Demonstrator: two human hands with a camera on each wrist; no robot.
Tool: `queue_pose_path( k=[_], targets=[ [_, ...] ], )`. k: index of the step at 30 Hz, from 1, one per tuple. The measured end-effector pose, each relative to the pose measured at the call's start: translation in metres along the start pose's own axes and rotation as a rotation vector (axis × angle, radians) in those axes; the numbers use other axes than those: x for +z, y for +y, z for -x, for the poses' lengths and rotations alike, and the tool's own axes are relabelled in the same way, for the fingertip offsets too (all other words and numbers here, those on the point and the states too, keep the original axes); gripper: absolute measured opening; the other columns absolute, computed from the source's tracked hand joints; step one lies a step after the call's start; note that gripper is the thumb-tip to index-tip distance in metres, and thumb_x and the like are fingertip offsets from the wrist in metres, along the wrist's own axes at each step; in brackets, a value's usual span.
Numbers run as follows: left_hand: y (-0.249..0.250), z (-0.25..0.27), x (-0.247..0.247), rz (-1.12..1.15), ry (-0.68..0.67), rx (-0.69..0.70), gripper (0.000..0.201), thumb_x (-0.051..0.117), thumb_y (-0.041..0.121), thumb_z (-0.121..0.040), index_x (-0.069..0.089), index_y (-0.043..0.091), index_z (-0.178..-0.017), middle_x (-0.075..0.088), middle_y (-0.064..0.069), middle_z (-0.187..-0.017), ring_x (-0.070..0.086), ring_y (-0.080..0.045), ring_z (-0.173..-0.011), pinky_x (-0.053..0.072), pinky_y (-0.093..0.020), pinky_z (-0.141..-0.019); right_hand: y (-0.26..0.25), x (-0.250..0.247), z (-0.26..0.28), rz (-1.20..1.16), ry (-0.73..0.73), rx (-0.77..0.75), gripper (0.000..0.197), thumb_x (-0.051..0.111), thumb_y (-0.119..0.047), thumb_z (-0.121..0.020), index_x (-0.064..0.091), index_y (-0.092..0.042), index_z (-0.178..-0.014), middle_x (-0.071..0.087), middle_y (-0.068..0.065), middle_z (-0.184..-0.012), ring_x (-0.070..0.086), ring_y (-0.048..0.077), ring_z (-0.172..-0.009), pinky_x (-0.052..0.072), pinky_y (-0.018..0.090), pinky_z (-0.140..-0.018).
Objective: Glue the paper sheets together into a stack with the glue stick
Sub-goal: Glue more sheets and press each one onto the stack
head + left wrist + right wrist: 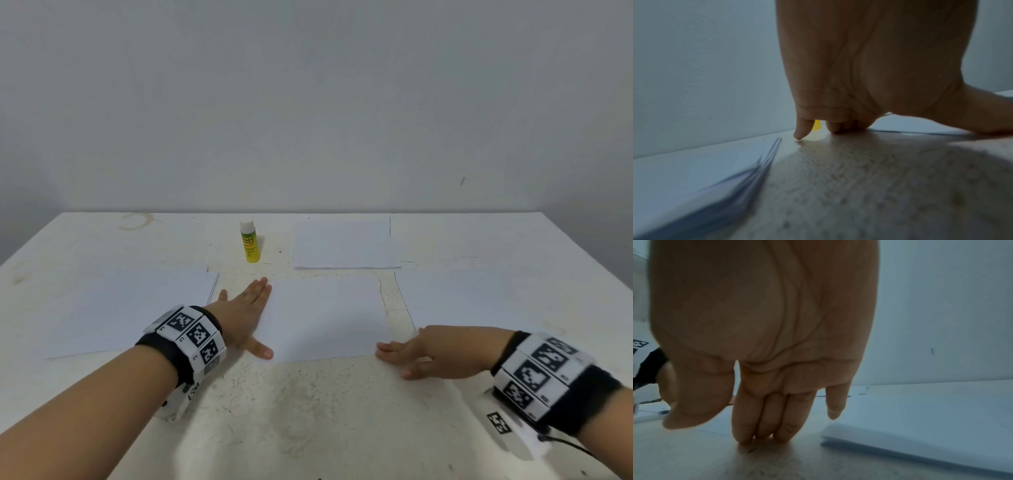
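Several white paper sheets lie on the table: a middle sheet (325, 318), a left pile (130, 308), a right sheet (479, 298) and a far pile (342, 245). A yellow glue stick (250, 241) with a white cap stands upright behind them. My left hand (251, 313) lies flat with straight fingers along the middle sheet's left edge, thumb at its near corner. My right hand (407, 356) rests with straight fingers on the table at that sheet's near right corner. In the left wrist view the left hand (838, 126) touches the table, a sliver of the glue stick (816, 125) behind it.
The worn white table (308, 411) meets a plain grey wall at its far edge. A brown ring stain (135, 221) marks the far left. In the right wrist view the right hand (764, 426) has fingertips on the table beside a paper pile (920, 426).
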State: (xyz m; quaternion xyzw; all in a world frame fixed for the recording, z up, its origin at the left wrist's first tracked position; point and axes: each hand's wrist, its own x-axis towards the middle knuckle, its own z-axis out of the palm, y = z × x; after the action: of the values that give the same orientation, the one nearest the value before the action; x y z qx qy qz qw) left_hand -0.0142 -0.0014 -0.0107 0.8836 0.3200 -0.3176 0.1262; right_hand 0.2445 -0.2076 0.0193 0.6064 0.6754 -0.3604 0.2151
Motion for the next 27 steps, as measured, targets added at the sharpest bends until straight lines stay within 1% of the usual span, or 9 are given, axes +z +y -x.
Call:
queue_pose_path(
  k=[2,6,8,10,13,17,20,24,27],
  targets=[
    [0.000,0.000,0.000,-0.002,-0.001,0.000,0.131,0.058,0.072,-0.071,-0.029,0.006,-0.144,-0.035,-0.005,-0.153,-0.023,-0.017,-0.144,-0.002,-0.058,-0.115,0.003,0.000,0.003,-0.026,0.008,0.029,0.076,0.018,-0.076,-0.075,0.016,-0.050,-0.146,0.007,-0.043,-0.144,0.027,-0.003,-0.139,0.011,0.028,-0.119],
    [-0.001,-0.001,0.001,-0.037,-0.006,-0.003,0.140,0.042,0.084,-0.052,-0.028,0.006,-0.145,-0.034,-0.005,-0.153,-0.028,-0.019,-0.143,-0.004,-0.060,-0.114,-0.007,-0.013,0.008,0.030,0.064,0.120,0.052,0.045,-0.056,-0.093,0.039,-0.041,-0.143,0.033,-0.033,-0.145,0.037,0.004,-0.132,0.022,0.031,-0.116],
    [-0.002,-0.002,0.002,-0.056,0.005,-0.012,0.142,0.038,0.086,-0.048,-0.027,0.006,-0.145,-0.035,-0.005,-0.153,-0.033,-0.022,-0.140,-0.005,-0.060,-0.113,-0.011,-0.027,0.007,0.056,0.204,0.194,0.044,0.058,-0.050,-0.089,0.061,-0.030,-0.128,0.060,-0.018,-0.127,0.053,0.006,-0.114,0.038,0.023,-0.100],
    [-0.003,-0.004,0.004,-0.047,0.014,-0.014,0.137,0.048,0.082,-0.059,-0.026,0.007,-0.146,-0.035,-0.004,-0.153,-0.035,-0.024,-0.139,-0.006,-0.060,-0.113,-0.010,-0.039,-0.004,0.001,0.442,0.226,0.038,0.065,-0.043,-0.087,0.068,-0.020,-0.118,0.067,-0.008,-0.110,0.059,0.009,-0.098,0.044,0.019,-0.083],
    [-0.004,-0.006,0.005,-0.023,0.020,-0.012,0.131,0.057,0.074,-0.071,-0.027,0.008,-0.146,-0.037,-0.002,-0.152,-0.034,-0.022,-0.140,-0.004,-0.061,-0.112,-0.006,-0.049,-0.034,-0.120,0.591,0.223,0.066,0.068,-0.044,-0.084,0.046,-0.018,-0.141,0.047,0.000,-0.143,0.044,0.016,-0.129,0.035,0.027,-0.106],
    [-0.005,-0.005,0.004,-0.001,-0.012,-0.004,0.133,0.058,0.073,-0.069,-0.031,0.010,-0.145,-0.039,0.000,-0.150,-0.033,-0.019,-0.140,-0.003,-0.063,-0.112,-0.012,-0.048,-0.066,-0.131,0.364,0.235,0.118,0.079,-0.045,-0.072,0.000,-0.014,-0.154,0.006,0.002,-0.161,0.013,0.019,-0.146,0.014,0.037,-0.119],
    [-0.005,-0.004,0.003,-0.006,-0.023,-0.008,0.136,0.056,0.075,-0.063,-0.031,0.010,-0.144,-0.039,0.000,-0.150,-0.032,-0.020,-0.140,-0.003,-0.063,-0.112,-0.012,-0.050,-0.073,-0.126,0.345,0.293,0.128,0.085,-0.044,-0.065,-0.003,-0.011,-0.152,0.013,0.005,-0.157,0.019,0.024,-0.144,0.019,0.045,-0.117],
    [-0.005,-0.005,0.003,0.004,-0.018,-0.009,0.131,0.061,0.069,-0.074,-0.033,0.008,-0.143,-0.041,-0.001,-0.150,-0.032,-0.019,-0.141,-0.003,-0.063,-0.112,-0.012,-0.052,-0.073,-0.152,0.351,0.341,0.123,0.086,-0.044,-0.062,0.005,-0.010,-0.149,0.028,0.005,-0.147,0.031,0.029,-0.136,0.017,0.048,-0.115],
    [-0.004,-0.004,0.003,-0.017,-0.028,-0.013,0.132,0.061,0.069,-0.074,-0.033,0.005,-0.142,-0.041,-0.005,-0.149,-0.032,-0.019,-0.140,-0.004,-0.062,-0.113,-0.011,-0.050,-0.074,-0.174,0.346,0.330,0.132,0.086,-0.045,-0.061,-0.004,-0.008,-0.150,0.019,0.007,-0.155,0.027,0.030,-0.141,0.012,0.048,-0.117]
  ],
)
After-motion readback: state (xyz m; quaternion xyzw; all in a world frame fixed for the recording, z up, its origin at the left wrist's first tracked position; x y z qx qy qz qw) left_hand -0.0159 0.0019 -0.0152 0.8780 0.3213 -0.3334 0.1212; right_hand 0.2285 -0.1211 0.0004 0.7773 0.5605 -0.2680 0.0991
